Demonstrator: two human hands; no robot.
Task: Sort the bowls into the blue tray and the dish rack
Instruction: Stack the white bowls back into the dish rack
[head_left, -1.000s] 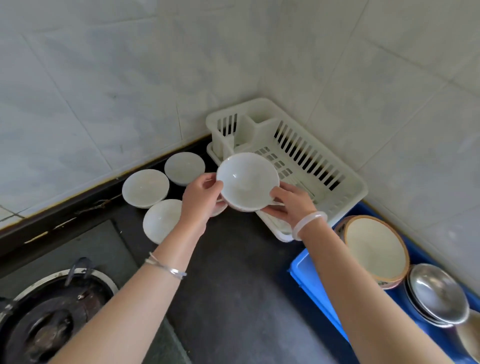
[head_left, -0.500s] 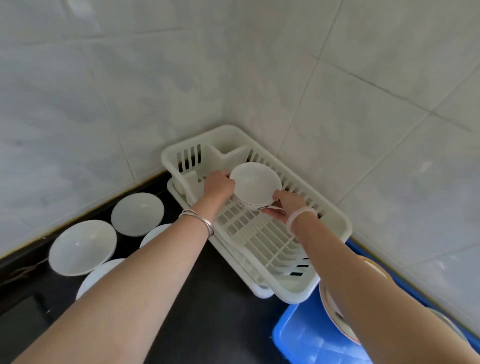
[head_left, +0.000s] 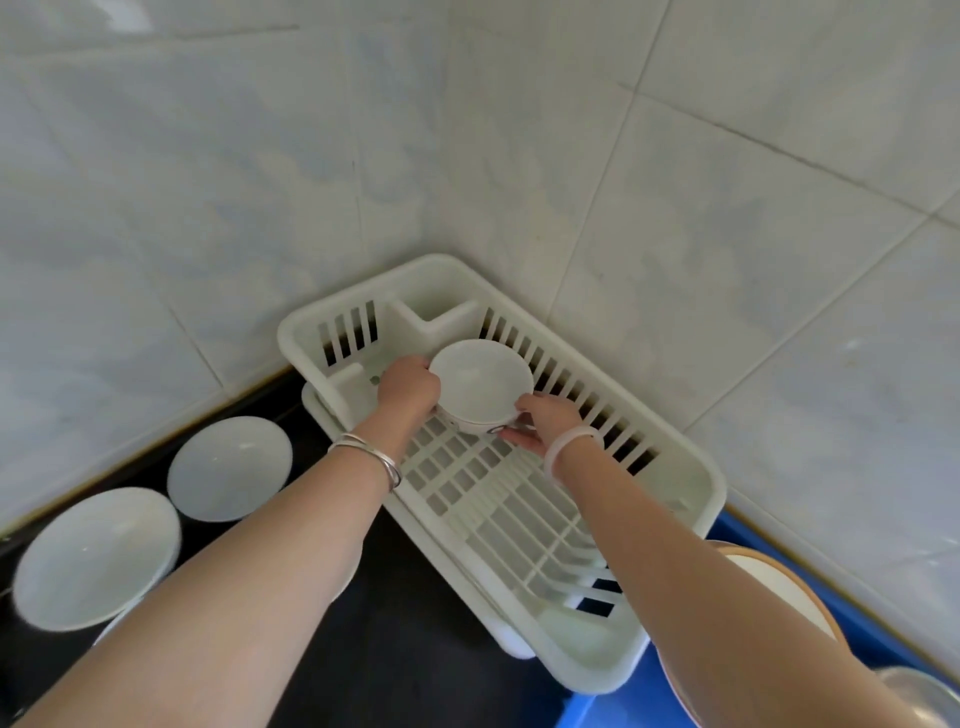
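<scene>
A white bowl (head_left: 480, 382) is held at the far end of the white dish rack (head_left: 696, 483), upright, low over its slatted floor. My left hand (head_left: 408, 387) grips its left rim and my right hand (head_left: 543, 421) holds its right side and base. Two more white bowls (head_left: 228, 467) (head_left: 96, 558) sit on the dark counter to the left. The blue tray (head_left: 743, 525) lies at the lower right with a tan-rimmed bowl (head_left: 779, 587) in it, partly hidden by my right arm.
Tiled walls meet in a corner right behind the rack. A steel bowl (head_left: 919, 691) shows at the bottom right edge in the blue tray. The dark counter (head_left: 405, 639) runs between the loose bowls and the rack.
Both hands have carried the white bowl from above the counter to the far end of the dish rack and lowered it there. The view has shifted toward the corner.
</scene>
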